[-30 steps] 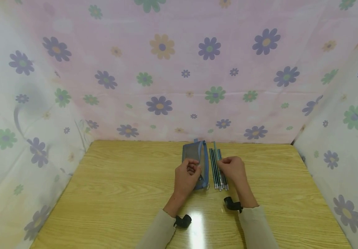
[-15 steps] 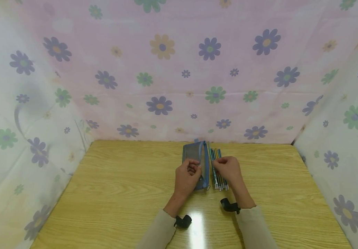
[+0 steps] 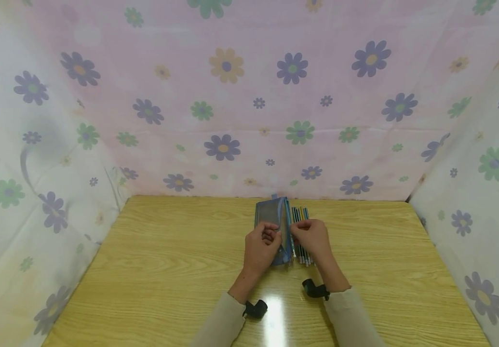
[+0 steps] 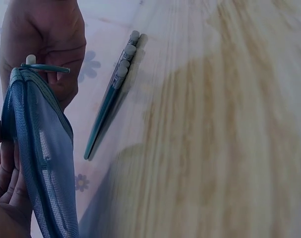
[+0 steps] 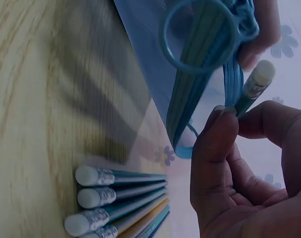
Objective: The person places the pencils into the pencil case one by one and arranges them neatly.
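Note:
A blue mesh zip pouch [image 3: 268, 210] lies on the table, its zipped side facing right and gaping open. My left hand [image 3: 260, 248] grips the pouch by the edge of its opening. Between thumb and forefinger, my right hand [image 3: 313, 238] pinches a pencil [image 5: 258, 82] with a white eraser end. That pencil lies along the pouch's mouth; in the right wrist view its far part is hidden behind the fingers and pouch. Several more pencils [image 5: 135, 198] lie side by side just right of the pouch, eraser ends toward me.
A ring [image 5: 164, 37] hangs from the pouch's zip end. The wood-grain table [image 3: 167, 270] extends to both sides. Flowered cloth [image 3: 249, 115] rises behind the table's back edge and at both sides. A black wrist camera [image 3: 314, 289] sits below each hand.
My right hand has moved left, carrying the pencil from above the row of pencils to the pouch's opening. My left hand has stayed almost still on the pouch.

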The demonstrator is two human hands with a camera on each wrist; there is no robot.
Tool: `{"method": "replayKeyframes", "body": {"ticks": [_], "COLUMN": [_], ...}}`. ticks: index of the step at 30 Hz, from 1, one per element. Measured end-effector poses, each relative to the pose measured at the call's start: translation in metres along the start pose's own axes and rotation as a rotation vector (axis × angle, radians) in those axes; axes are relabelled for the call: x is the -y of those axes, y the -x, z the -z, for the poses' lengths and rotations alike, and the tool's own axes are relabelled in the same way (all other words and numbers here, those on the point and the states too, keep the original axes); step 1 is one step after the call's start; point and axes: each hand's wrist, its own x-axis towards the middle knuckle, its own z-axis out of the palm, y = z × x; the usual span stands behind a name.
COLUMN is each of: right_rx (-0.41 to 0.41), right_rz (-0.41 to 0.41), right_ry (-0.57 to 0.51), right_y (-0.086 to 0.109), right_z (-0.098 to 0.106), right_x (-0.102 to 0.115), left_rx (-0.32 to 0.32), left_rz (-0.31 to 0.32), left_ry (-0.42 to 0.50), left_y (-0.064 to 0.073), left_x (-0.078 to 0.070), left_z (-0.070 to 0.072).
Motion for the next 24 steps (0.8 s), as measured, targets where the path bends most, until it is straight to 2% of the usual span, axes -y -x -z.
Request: {"method": "replayKeyframes", "body": {"ticks": [10, 15, 24], "right_rx": [-0.046, -0.042, -0.04], "right_rz": [0.011, 0.003, 0.047], "right_ry": [0.035, 0.03, 0.082], "right_y": [0.002, 0.002, 0.002], "right_z": [-0.009, -0.012, -0.01], "right_x": [-0.001, 0.0, -0.001], "left_rx": [0.005, 0.005, 0.013], "left_rz": [0.02, 0.025, 0.037], "left_ry": [-0.029, -0.032, -0.061], "left_y": [0.001, 0.001, 0.0], "left_x": [0.0, -0.001, -0.003], "left_z": [-0.002, -0.002, -0.001]}}
